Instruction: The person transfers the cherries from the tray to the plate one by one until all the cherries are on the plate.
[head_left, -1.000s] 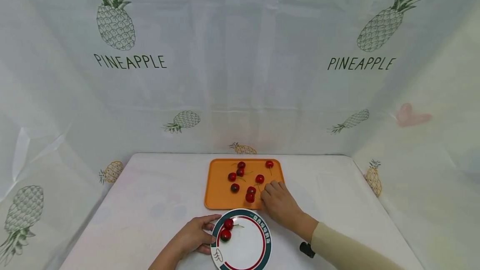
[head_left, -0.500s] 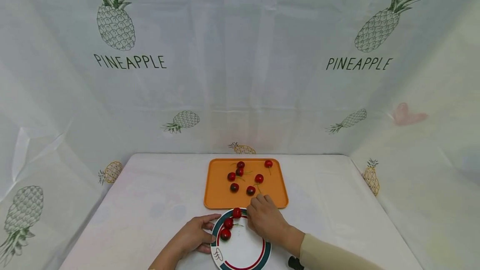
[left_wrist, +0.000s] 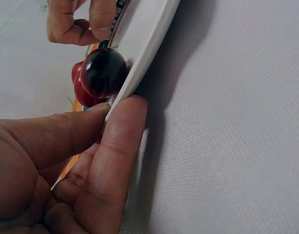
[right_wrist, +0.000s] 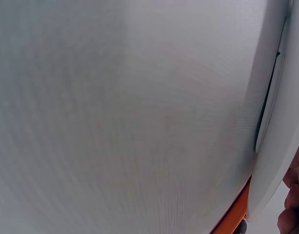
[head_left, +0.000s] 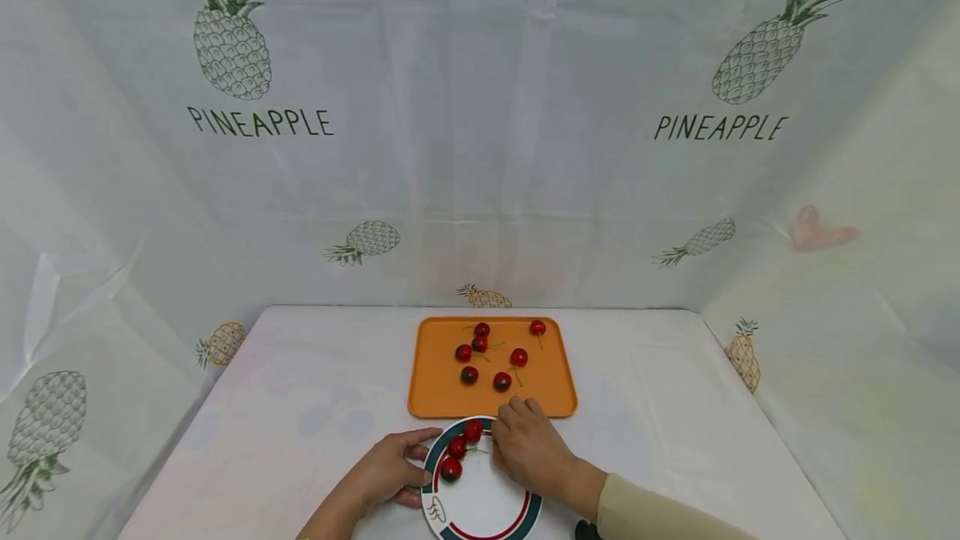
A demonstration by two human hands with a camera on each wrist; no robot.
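My left hand [head_left: 390, 469] grips the left rim of a white plate [head_left: 487, 507] with a dark green border and red ring. In the left wrist view its thumb [left_wrist: 66, 134] lies over the rim, a finger [left_wrist: 115, 156] under it. On the plate's left side sit two dark red cherries, the front one [head_left: 451, 469] and the middle one [head_left: 457, 447]. A third cherry [head_left: 473, 430] lies at the plate's far rim, beside the fingertips of my right hand [head_left: 532, 452], which pinch its stem. The right wrist view shows mostly tablecloth and the plate's edge [right_wrist: 273, 161].
Just beyond the plate lies an orange tray [head_left: 435, 394] with several cherries, one of them [head_left: 502, 382] close to its front side. A white cloth [head_left: 675, 407] covers the table. Behind it hangs a pineapple-print curtain [head_left: 480, 107].
My right hand has brought a cherry from the tray's front right part to the plate's far rim, where the cherry has settled slightly nearer me. The left hand and plate have stayed put.
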